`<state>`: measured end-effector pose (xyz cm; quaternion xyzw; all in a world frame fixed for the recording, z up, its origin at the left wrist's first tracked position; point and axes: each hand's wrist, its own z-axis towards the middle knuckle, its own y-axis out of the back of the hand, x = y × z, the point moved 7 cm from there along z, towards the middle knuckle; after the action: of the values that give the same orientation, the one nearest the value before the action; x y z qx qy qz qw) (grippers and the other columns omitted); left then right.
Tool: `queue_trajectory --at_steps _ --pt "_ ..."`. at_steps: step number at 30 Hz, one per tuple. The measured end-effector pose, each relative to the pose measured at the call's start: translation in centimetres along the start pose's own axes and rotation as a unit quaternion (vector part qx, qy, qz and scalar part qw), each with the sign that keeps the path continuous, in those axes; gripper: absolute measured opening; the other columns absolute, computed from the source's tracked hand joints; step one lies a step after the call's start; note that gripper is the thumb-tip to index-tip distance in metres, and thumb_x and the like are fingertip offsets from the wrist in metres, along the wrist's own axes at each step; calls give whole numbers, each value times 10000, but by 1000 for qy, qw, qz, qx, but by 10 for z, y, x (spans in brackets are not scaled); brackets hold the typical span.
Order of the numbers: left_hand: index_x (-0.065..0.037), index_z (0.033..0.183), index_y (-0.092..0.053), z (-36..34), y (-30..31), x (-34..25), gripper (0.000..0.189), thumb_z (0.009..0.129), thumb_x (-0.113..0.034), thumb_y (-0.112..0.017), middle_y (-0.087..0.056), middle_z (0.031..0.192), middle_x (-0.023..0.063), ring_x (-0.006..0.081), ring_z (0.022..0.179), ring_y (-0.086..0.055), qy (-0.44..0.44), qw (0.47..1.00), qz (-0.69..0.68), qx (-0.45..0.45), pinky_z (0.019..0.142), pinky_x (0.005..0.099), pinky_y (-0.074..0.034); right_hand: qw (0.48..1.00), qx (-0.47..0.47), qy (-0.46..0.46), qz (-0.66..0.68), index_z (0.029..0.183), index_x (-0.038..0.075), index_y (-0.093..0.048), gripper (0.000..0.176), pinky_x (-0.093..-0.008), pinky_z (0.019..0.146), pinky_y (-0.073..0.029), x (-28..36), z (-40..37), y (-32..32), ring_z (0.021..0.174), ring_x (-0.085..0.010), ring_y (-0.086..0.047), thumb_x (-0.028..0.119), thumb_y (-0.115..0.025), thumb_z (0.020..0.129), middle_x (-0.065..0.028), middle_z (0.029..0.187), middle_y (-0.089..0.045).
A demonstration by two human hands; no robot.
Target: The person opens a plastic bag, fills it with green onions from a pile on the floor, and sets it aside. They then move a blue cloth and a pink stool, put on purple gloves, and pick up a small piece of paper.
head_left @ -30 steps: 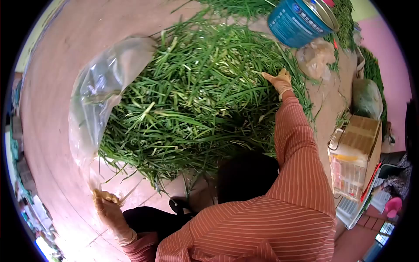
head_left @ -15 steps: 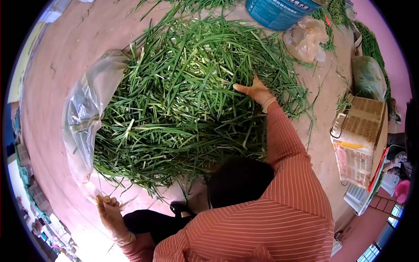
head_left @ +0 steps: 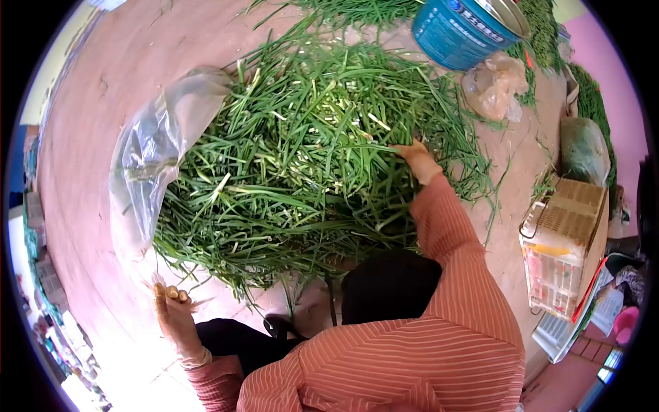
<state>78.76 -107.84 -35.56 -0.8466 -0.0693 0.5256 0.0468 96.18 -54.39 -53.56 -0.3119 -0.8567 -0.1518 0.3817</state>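
Observation:
A large heap of cut, long, chive-like green leaves with pale ends lies on the floor in front of me. My right hand, in a thin glove, reaches into the right side of the heap; its fingertips are hidden among the leaves. A clear plastic bag spreads along the heap's left side. At the lower left, my left hand, also gloved, has its fingers curled closed on the bag's gathered lower edge.
A blue bucket stands behind the heap, with a crumpled plastic bag in front of it. On the right are a plastic crate and a filled clear bag. More greens lie at the back.
My right hand has gone from spread fingers on the heap to fingers sunk among the leaves. The leaves near it have shifted. My left hand keeps its grip on the bag.

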Motion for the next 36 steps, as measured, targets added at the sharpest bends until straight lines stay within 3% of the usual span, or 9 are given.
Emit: queue_trajectory --at_steps 6,13,19,24,28,29,31,32,36 --pt "-70 1204 -382 1 7 -2 393 881 -281 -453 -419 742 4 123 642 -404 -28 998 -48 25 568 243 -351 979 163 -16 121 1097 -7 -518 365 -268 711 -465 31 -108 -54 787 -165 -589 22 -589 740 -75 927 -609" --pt "-49 1370 -160 -3 -15 -14 600 879 -259 -434 -364 640 -20 92 534 -353 -84 981 -125 122 503 227 -320 951 299 9 -76 1105 -27 -502 425 -263 725 -462 40 -130 -134 795 -148 -579 71 -643 716 -73 935 -603" --pt "24 1351 -156 -29 -28 -34 601 898 -276 -414 -382 496 -5 97 406 -357 -96 987 -56 116 425 212 -325 828 496 -22 -260 1086 -2 -529 432 -286 734 -460 46 -151 -282 805 -155 -569 142 -662 701 -78 922 -598" --pt "29 1338 -169 -54 -18 -27 598 887 -265 -430 -393 470 17 98 398 -372 -69 982 -79 156 413 216 -324 788 591 43 -166 964 2 -587 292 -255 689 -454 65 -175 -452 740 -138 -570 153 -647 722 -67 842 -609" --pt "13 1354 -133 -54 -4 -36 606 877 -203 -438 -373 477 3 94 336 -318 -96 971 -158 149 332 211 -272 832 539 39 129 1011 13 -548 313 -327 788 -436 114 -147 -562 888 -203 -547 255 -514 815 -128 975 -576" --pt "-10 1353 -172 -49 4 -34 630 865 -259 -484 -364 500 -24 80 360 -314 -85 987 -94 99 362 199 -266 838 465 284 -38 1049 20 -534 354 -337 832 -412 128 -138 -577 948 -227 -524 276 -523 804 -147 1011 -561" --pt "-9 1344 -215 -39 15 -32 615 867 -283 -489 -370 555 -28 70 430 -345 -74 996 -31 37 410 191 -275 628 201 654 -370 1123 33 -506 445 -359 921 -364 150 -155 -575 1066 -276 -479 317 -541 784 -187 1082 -532" --pt "-9 1334 -251 -35 21 -28 599 868 -299 -491 -367 599 -30 75 498 -367 -93 992 -54 72 461 202 -294 767 296 404 -400 1203 50 -458 573 -361 999 -279 121 -133 -547 1186 -320 -377 375 -572 744 -230 1205 -444" --pt "-9 1329 -271 -24 30 -13 583 872 -294 -495 -477 746 33 147 656 -478 -74 987 1 139 589 252 -388 738 267 510 -352 1191 66 -473 536 -347 988 -326 129 -99 -416 1172 -255 -403 354 -613 761 -132 1265 -427"
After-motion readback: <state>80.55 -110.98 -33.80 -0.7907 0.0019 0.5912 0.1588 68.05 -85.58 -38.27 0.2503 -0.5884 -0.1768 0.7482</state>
